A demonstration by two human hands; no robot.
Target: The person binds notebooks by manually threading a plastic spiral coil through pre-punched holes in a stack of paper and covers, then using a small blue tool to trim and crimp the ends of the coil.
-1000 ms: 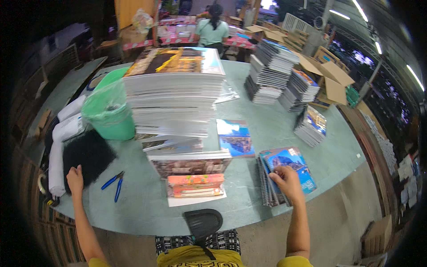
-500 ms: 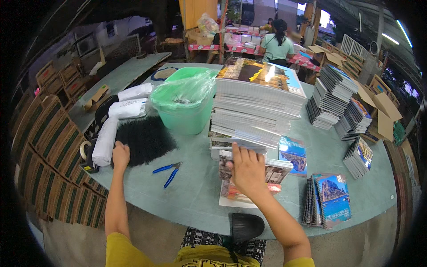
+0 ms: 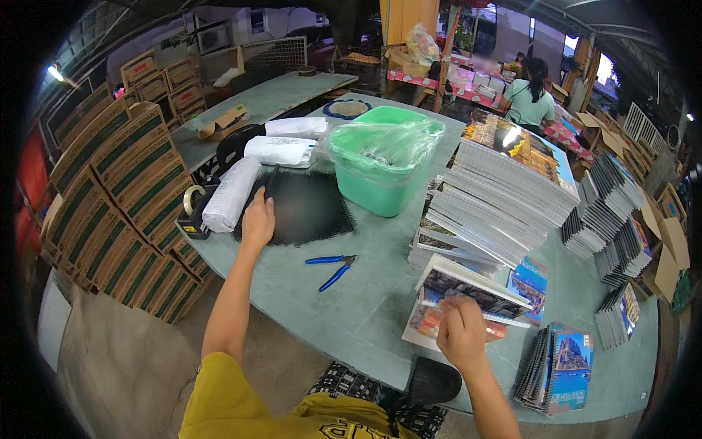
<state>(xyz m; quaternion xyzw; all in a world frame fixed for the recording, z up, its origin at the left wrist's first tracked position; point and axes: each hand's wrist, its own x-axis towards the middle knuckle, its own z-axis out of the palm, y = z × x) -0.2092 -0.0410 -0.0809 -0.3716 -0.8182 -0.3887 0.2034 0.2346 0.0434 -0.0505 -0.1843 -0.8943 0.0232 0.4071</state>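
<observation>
My left hand (image 3: 258,219) is at the left edge of a flat, dense pile of black binding coils (image 3: 311,208). Its fingers are closed, and a thin black coil seems to stick out past the fingertips. With curled fingers, my right hand (image 3: 462,333) pinches the near edge of an unbound notebook (image 3: 472,289) with a dark picture on it. That notebook stands tilted in front of the tall stack, over a sheet with an orange picture (image 3: 428,322). Blue-handled cutters (image 3: 333,269) lie between my hands. Behind the notebook rises the tall stack of notebooks (image 3: 504,197).
White wrapped rolls (image 3: 232,194) and a tape dispenser (image 3: 195,212) lie at the left. A green bin (image 3: 373,183) with a plastic liner stands behind the coils. Spiral-bound notebooks (image 3: 570,366) and more stacks (image 3: 603,201) stand right. Cartons (image 3: 121,197) are piled left; a person (image 3: 530,102) is beyond.
The view has swung left. My right hand has drawn back toward me from the stack's front, and the notebook there now tilts open. My left hand remains at the coils.
</observation>
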